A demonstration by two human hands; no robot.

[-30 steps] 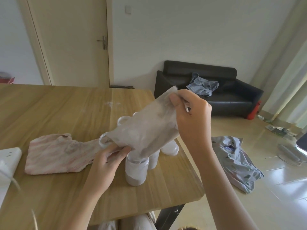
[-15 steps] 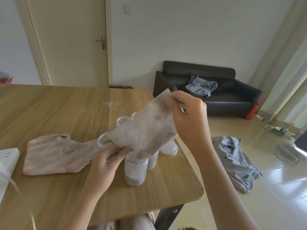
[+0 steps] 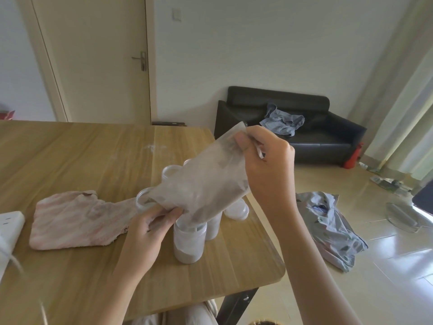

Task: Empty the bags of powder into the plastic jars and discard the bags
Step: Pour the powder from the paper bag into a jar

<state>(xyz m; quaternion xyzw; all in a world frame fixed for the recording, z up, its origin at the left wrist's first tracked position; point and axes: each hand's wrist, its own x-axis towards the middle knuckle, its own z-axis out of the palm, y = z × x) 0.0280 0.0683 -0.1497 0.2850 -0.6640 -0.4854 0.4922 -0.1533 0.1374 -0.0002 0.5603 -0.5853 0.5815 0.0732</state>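
A clear plastic bag point(image 3: 206, 184) dusted with greyish powder is tilted mouth-down over an open plastic jar point(image 3: 188, 240) near the table's right front. My right hand point(image 3: 267, 167) pinches the bag's raised upper corner. My left hand point(image 3: 150, 228) grips the bag's lower edge beside the jar's mouth. The jar holds a layer of powder at its bottom. Several other jars stand behind it: one point(image 3: 214, 225) directly behind, an open one point(image 3: 144, 199) to the left, another point(image 3: 169, 172) farther back. The bag hides part of them.
A pink striped cloth point(image 3: 77, 219) lies left of the jars on the wooden table point(image 3: 70, 156). A white lid point(image 3: 237, 208) rests near the right edge. A white power strip point(image 3: 8, 227) sits at the far left. Clothes point(image 3: 332, 226) lie on the floor; a black sofa point(image 3: 304, 134) stands beyond.
My right hand has lowered the bag's upper corner slightly. Both hands keep hold of the bag over the jar.
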